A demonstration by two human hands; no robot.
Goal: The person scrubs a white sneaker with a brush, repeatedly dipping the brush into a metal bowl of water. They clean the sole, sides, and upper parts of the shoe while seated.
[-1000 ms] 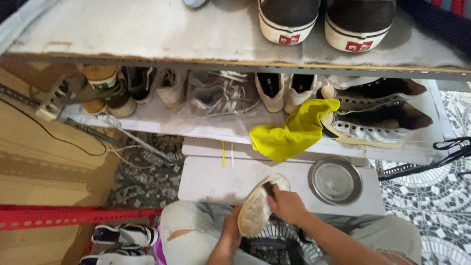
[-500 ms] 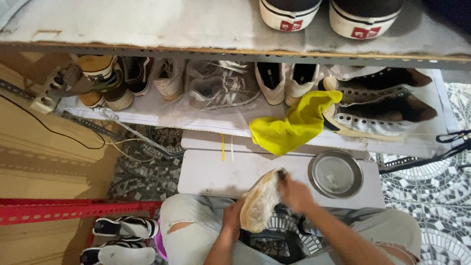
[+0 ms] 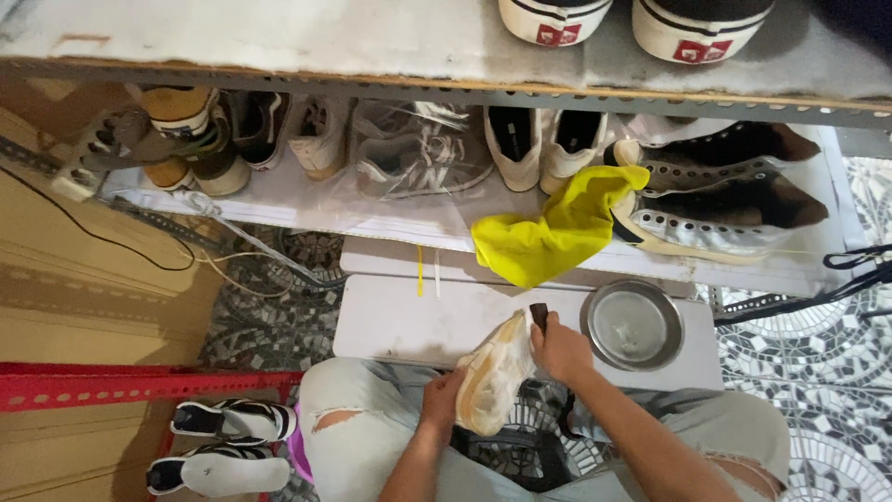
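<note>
A: Count, top shelf [image 3: 279,42]: two black-and-white sneakers [image 3: 641,19]. Middle shelf [image 3: 372,209]: roughly nine shoes, some partly hidden.

B: Bench [image 3: 400,321]: one metal bowl [image 3: 632,325], one yellow cloth [image 3: 557,232]. Floor, near left: two black-and-white shoes [image 3: 223,446]. In hands: one pale shoe [image 3: 488,386].

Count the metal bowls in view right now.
1: a round metal bowl sits on the low white table, just right of the right hand. Others may be hidden behind the shelves.

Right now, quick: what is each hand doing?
Left hand: closed, holding the worn cream-coloured shoe from below.
Right hand: closed around a small dark-handled brush, pressed against the shoe.
</note>
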